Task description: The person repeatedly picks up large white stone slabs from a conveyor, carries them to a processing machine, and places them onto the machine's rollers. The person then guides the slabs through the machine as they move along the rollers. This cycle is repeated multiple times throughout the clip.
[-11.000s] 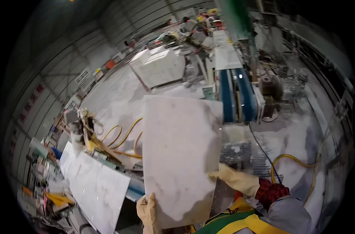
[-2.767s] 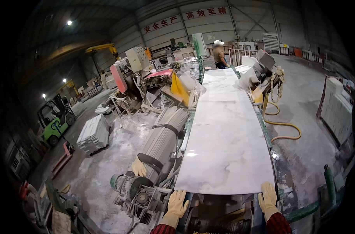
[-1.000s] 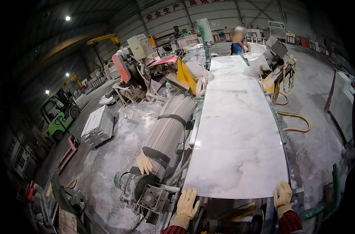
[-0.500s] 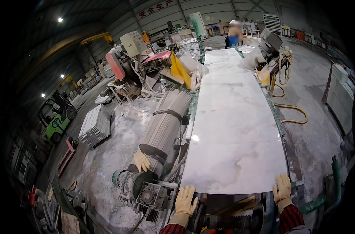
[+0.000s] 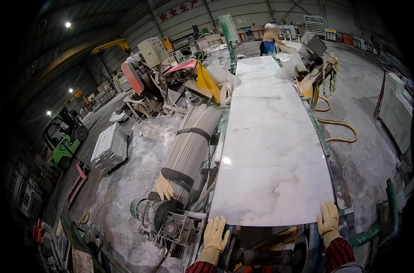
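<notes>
A long row of pale, grey-veined polished stone slabs [image 5: 275, 186] lies on the machine bed, with a faint seam crossing it. At the near left corner, my left hand [image 5: 215, 237] in a cream glove rests with its fingers stretched forward and the thumb out. My right hand [image 5: 328, 222], gloved alike, lies at the near right corner, fingers extended along the slab's edge. Neither hand is wrapped round anything. Below the slab's near edge a dark ribbed roller [image 5: 270, 258] shows between my forearms.
Left of the bed are a motor [image 5: 148, 214], a strapped bundle of strips [image 5: 188, 152] and a loose glove [image 5: 163, 186]. Beyond stand a slab stack [image 5: 110, 148] and green forklift [image 5: 65, 141]. A yellow hose [image 5: 345, 123] lies right. Another person [image 5: 268, 42] is at the far end.
The view has shifted very slightly. Both my hands keep their places at the slab's near corners. The far person's arm now reaches out to the right more visibly.
</notes>
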Action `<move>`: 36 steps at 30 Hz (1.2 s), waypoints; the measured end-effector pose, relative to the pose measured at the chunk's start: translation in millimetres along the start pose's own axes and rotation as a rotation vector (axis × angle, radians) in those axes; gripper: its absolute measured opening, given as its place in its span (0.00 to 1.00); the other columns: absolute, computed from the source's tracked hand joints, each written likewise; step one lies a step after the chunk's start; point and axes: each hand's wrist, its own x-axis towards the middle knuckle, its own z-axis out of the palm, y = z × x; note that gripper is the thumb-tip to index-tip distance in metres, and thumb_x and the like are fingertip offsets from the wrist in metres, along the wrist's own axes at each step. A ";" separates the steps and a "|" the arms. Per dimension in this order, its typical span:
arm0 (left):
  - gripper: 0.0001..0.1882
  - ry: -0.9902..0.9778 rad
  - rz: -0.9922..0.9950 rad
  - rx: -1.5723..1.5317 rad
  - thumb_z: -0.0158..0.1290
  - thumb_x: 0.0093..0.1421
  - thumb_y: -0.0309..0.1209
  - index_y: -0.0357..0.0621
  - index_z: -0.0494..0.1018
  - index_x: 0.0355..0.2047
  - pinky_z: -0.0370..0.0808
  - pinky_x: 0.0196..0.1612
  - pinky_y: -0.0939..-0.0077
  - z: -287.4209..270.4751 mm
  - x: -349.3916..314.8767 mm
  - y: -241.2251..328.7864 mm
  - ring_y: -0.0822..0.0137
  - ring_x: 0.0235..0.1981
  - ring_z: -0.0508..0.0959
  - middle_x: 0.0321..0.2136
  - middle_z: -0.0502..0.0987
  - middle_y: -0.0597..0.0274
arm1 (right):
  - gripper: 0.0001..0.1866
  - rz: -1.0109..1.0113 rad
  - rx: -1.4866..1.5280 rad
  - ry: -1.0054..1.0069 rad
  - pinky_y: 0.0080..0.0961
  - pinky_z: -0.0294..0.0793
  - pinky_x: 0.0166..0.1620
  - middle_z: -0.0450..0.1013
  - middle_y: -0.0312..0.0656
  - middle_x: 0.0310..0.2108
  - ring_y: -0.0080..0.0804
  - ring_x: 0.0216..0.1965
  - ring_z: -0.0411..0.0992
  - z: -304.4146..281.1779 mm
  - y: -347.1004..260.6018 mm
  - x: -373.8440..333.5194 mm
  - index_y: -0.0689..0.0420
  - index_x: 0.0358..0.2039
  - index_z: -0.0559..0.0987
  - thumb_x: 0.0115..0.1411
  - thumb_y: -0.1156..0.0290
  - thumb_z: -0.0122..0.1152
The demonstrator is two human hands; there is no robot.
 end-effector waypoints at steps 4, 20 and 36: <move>0.28 -0.006 -0.007 0.000 0.62 0.65 0.39 0.46 0.72 0.64 0.67 0.70 0.48 -1.2 -1.6 1.1 0.36 0.66 0.68 0.64 0.72 0.45 | 0.24 -0.033 -0.034 0.031 0.59 0.69 0.59 0.71 0.66 0.54 0.70 0.53 0.68 3.2 4.0 -5.4 0.68 0.55 0.77 0.57 0.72 0.61; 0.29 -0.019 0.002 0.003 0.60 0.66 0.40 0.46 0.71 0.65 0.66 0.70 0.47 -1.6 -9.3 -1.1 0.36 0.66 0.68 0.66 0.71 0.44 | 0.26 0.023 0.010 -0.022 0.62 0.66 0.66 0.71 0.67 0.59 0.73 0.60 0.68 1.6 5.7 -17.8 0.67 0.58 0.77 0.60 0.70 0.62; 0.27 -0.023 0.008 0.002 0.61 0.64 0.38 0.46 0.72 0.62 0.67 0.69 0.48 -11.8 -10.0 6.1 0.38 0.65 0.69 0.63 0.73 0.45 | 0.28 0.054 -0.003 -0.037 0.62 0.64 0.69 0.71 0.67 0.62 0.73 0.62 0.68 1.8 6.3 -26.9 0.66 0.60 0.77 0.60 0.69 0.64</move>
